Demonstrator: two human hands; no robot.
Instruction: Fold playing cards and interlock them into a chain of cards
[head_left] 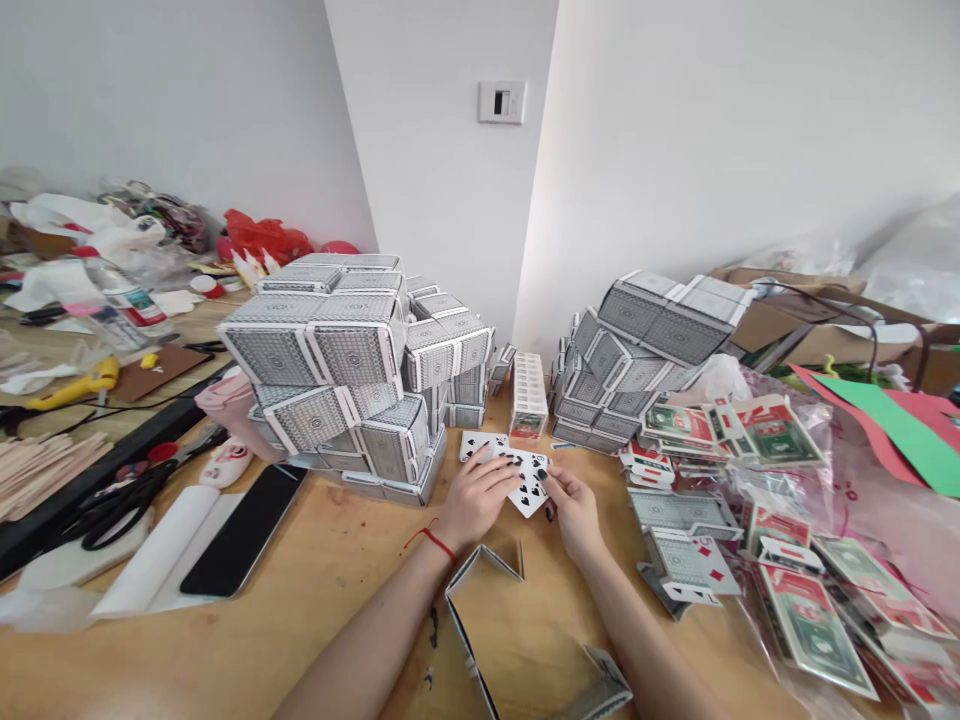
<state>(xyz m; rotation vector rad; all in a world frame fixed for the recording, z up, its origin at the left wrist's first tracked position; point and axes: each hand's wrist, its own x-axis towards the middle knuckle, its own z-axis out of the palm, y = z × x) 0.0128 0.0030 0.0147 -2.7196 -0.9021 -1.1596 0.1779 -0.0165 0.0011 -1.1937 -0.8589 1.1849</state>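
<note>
My left hand (478,495) lies palm down over a spades playing card (531,490), fingers stretched across its left part. A red string is tied round that wrist. My right hand (571,505) pinches the right edge of the same card between thumb and fingers. Partly beneath my left fingertips, a second playing card (474,441) shows spades near the table's middle. Between my forearms stands a bent strip of joined cards (469,635), angled like an unclosed frame. Just behind the hands is a clear-wrapped stack of card boxes (529,395).
Grey-patterned card-block structures rise at left (322,350) and right (637,350). A black phone (244,530), scissors (112,515) and a yellow glue gun (82,385) lie leftward. Red-green card boxes (810,610) and a five of diamonds (709,565) are at right.
</note>
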